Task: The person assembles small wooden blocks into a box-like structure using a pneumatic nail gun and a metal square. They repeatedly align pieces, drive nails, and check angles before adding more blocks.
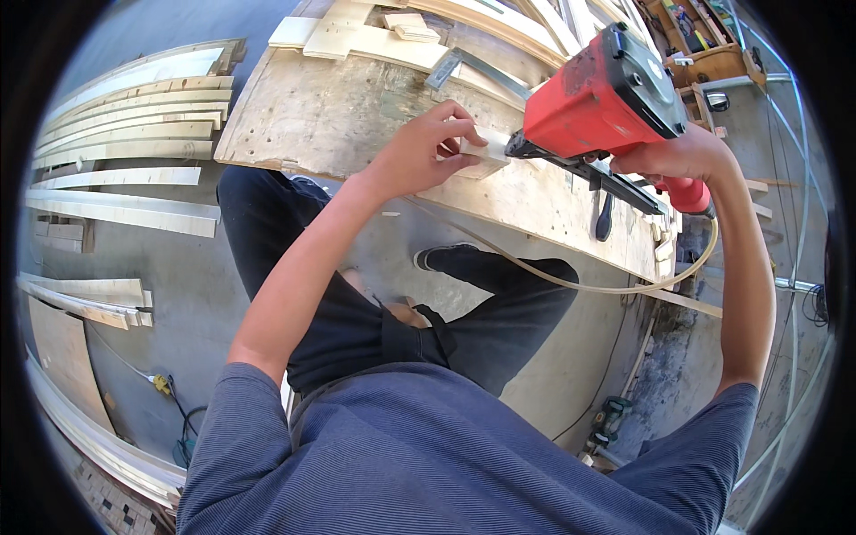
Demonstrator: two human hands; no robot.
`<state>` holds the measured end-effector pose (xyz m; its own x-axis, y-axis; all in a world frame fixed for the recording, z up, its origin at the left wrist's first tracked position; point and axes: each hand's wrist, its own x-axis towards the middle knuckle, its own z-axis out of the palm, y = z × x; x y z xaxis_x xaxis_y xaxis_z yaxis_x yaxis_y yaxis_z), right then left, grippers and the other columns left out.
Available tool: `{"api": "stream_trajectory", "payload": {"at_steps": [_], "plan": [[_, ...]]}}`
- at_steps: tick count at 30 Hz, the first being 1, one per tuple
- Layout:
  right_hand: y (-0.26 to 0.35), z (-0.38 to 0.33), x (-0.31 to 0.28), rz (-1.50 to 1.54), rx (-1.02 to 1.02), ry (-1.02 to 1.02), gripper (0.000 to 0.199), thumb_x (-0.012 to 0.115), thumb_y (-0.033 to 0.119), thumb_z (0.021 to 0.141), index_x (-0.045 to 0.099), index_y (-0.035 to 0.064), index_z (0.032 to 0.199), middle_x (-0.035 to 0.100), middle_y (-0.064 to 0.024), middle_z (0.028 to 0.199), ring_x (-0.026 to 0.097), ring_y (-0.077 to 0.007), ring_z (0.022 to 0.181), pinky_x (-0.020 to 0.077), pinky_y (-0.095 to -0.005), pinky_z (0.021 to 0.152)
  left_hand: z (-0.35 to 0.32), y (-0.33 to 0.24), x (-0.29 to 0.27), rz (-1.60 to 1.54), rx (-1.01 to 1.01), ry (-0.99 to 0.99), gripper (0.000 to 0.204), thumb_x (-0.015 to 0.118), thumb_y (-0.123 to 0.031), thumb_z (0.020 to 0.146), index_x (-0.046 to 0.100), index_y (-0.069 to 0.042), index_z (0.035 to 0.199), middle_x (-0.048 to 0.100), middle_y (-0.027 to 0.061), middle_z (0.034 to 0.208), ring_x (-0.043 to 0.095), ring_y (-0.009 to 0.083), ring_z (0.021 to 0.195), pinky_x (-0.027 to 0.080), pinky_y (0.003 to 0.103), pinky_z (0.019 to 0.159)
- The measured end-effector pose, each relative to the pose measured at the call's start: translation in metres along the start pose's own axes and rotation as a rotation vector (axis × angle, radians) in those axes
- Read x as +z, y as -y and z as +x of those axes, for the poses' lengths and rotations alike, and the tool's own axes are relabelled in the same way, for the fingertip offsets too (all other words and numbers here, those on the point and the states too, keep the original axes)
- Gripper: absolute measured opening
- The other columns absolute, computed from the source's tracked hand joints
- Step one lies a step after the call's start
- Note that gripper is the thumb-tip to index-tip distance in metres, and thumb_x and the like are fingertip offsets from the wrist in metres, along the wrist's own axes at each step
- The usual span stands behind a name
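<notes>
My right hand [678, 156] is wrapped round the handle of a red and black air nail gun [575, 102]. Its black nose points left and rests at the right end of a small pale wood block [484, 162]. The fingers of my left hand [419, 153] are curled round the block's left end, near the bench's front edge. A tan air hose [571, 283] loops from the gun's handle across in front of the workbench [303, 120]. Behind the block lies a metal try square [486, 73].
Wood strips [392, 49] cover the bench's far side. A dark-handled tool [604, 217] and small offcuts [663, 245] lie at its right. Long boards [134, 125] are stacked on the floor at left. A wooden toolbox [713, 62] stands at far right.
</notes>
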<state>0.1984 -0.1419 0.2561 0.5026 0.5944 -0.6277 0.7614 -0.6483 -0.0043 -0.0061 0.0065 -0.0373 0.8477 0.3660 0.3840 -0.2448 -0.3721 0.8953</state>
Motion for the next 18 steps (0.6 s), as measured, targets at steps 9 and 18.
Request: {"api": "stream_trajectory", "payload": {"at_steps": [9, 18], "plan": [[-0.004, 0.011, -0.011, -0.022, -0.029, 0.095, 0.034, 0.087, 0.031, 0.091, 0.082, 0.0017, 0.108, 0.071, -0.0040, 0.073, 0.068, -0.0134, 0.058, 0.0568, -0.0298, 0.058, 0.000, 0.002, 0.007, -0.086, -0.051, -0.119, 0.029, 0.088, -0.002, 0.092, 0.071, -0.005, 0.115, 0.072, 0.0062, 0.122, 0.080, 0.0218, 0.096, 0.070, 0.032, 0.080], [-0.005, 0.010, -0.007, -0.082, -0.061, 0.031, 0.031, 0.088, 0.026, 0.088, 0.085, 0.0077, 0.113, 0.074, -0.0051, 0.078, 0.067, -0.0128, 0.065, 0.0553, -0.0311, 0.061, 0.003, -0.001, 0.003, -0.044, -0.040, -0.059, 0.030, 0.090, 0.000, 0.093, 0.066, -0.004, 0.111, 0.072, 0.0064, 0.132, 0.078, 0.0139, 0.100, 0.068, 0.027, 0.078]]}}
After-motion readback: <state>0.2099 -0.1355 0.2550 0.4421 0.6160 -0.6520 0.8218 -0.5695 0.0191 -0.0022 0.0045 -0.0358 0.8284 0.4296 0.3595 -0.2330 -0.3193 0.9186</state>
